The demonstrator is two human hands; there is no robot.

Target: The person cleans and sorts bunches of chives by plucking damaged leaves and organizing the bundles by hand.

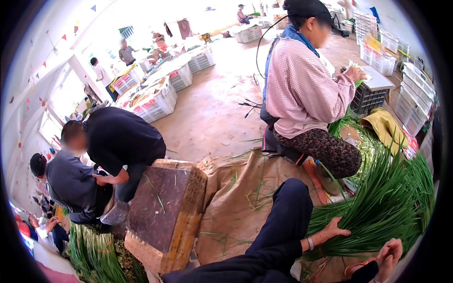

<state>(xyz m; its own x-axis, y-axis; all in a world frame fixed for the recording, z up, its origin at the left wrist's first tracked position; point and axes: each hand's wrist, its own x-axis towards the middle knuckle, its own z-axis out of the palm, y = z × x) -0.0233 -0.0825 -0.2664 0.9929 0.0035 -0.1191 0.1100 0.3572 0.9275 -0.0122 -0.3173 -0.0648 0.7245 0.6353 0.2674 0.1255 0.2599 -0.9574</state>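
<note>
Deep green are the leaves (377, 210) at the fingers of the left hand (331, 230); behind those fingers, a silvery watch band (310, 243). Farther off from them I see a pink-and-white checked shirt (302, 80), dark mottled trousers (325, 151), a mustard-yellow cloth (386, 125).

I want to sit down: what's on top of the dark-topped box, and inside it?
On the box lie a long leaf and a pale scrap. Its inside is hidden by the top and sides.

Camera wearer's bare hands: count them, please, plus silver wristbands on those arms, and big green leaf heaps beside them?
Bare left hand and bare right hand: 2
Silver-coloured wristband: 1
Heap of long, thin green leaves: 1
Total: 4
</note>
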